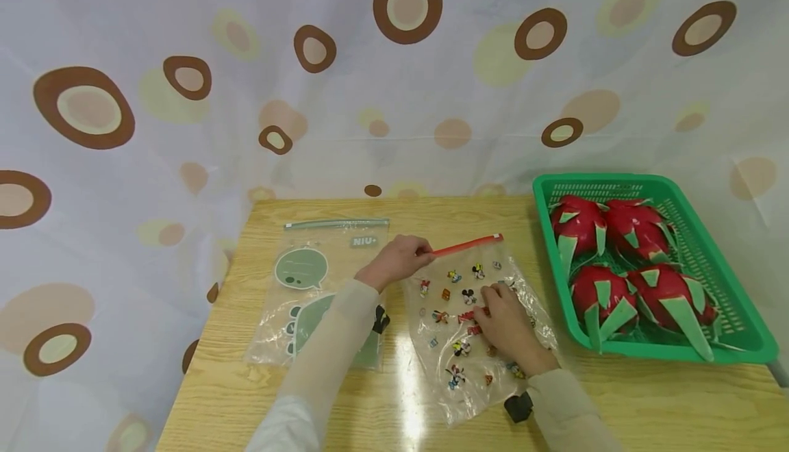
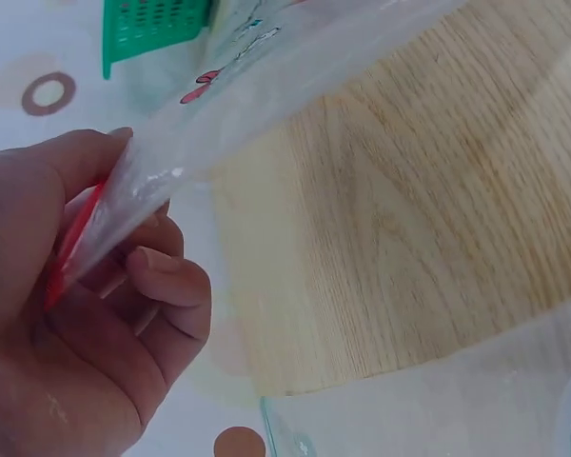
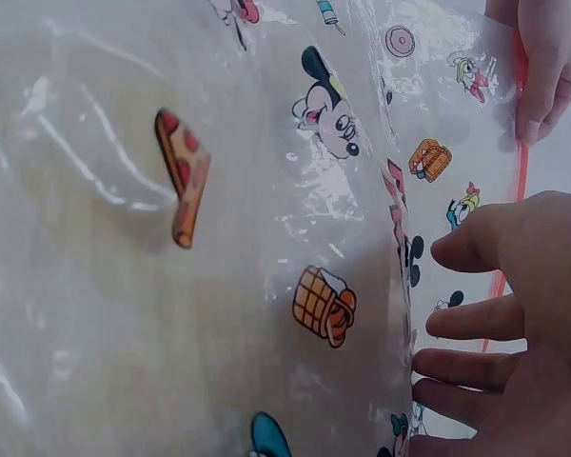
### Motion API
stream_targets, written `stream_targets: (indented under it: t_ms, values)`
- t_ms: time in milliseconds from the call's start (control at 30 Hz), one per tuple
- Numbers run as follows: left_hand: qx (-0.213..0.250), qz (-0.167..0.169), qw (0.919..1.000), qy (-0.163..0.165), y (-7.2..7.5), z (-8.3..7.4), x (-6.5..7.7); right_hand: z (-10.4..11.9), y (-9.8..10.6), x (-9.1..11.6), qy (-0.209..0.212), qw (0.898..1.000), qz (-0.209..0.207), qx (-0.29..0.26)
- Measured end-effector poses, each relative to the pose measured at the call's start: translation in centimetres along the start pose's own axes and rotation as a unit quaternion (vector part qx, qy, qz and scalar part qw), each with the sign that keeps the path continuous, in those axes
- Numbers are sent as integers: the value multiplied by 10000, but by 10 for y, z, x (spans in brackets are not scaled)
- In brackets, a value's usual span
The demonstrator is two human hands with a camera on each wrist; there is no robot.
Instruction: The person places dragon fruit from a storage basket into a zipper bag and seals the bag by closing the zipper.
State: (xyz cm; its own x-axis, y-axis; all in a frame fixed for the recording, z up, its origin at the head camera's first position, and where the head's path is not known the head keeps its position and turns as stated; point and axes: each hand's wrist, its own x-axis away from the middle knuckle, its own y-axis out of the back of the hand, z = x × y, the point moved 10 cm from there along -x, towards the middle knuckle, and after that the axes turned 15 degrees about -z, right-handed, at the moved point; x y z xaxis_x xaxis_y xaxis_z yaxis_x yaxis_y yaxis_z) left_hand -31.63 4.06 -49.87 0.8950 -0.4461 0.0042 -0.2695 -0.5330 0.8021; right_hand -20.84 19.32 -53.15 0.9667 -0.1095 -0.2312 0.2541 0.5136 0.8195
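A clear zip bag (image 1: 425,349) printed with small cartoon figures lies on the wooden table, with a red zip strip (image 1: 468,244) along its far edge. My left hand (image 1: 397,264) pinches the left end of that strip between thumb and fingers. In the left wrist view the bag's film (image 2: 171,143) runs up from the grip, lifted off the wood. My right hand (image 1: 505,318) rests on the bag's printed face, right of its middle. Spread, nearly straight fingers (image 3: 481,319) touch the film in the right wrist view, where pizza and basket prints show nearby.
Left of the cartoon bag lies another clear zip bag (image 1: 271,329) with green prints and a grey-green zip strip, partly under my left forearm. A green basket (image 1: 666,351) with several red dragon fruits (image 1: 637,229) stands at the right. Behind the table hangs a patterned cloth (image 1: 345,109).
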Motion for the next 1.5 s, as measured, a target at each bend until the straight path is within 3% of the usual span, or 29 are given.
stream_targets:
  t_ms: [367,633,867,1067,1167,1333,1500]
  values:
    - [591,-112,9981,155,2,-3,12,3,0,-2,-201,9993,133,-276]
    - [802,-412,9958,160,10,-7,22,10,-2,-8,-465,9901,340,-1277]
    - [934,-607,9937,158,17,-21,34,25,6,-14,-809,9678,486,-2332]
    - [1482,-622,9868,206,19,-33,45,33,14,-18,-992,9550,468,-2755]
    - [1827,-600,9811,215,19,-39,51,38,17,-19,-1120,9426,510,-3105]
    - [1973,-632,9783,-21,21,-56,60,50,24,-21,-1130,9141,500,-3861]
    - [1923,-636,9788,-299,21,-71,67,57,31,-24,-1128,9015,430,-4156]
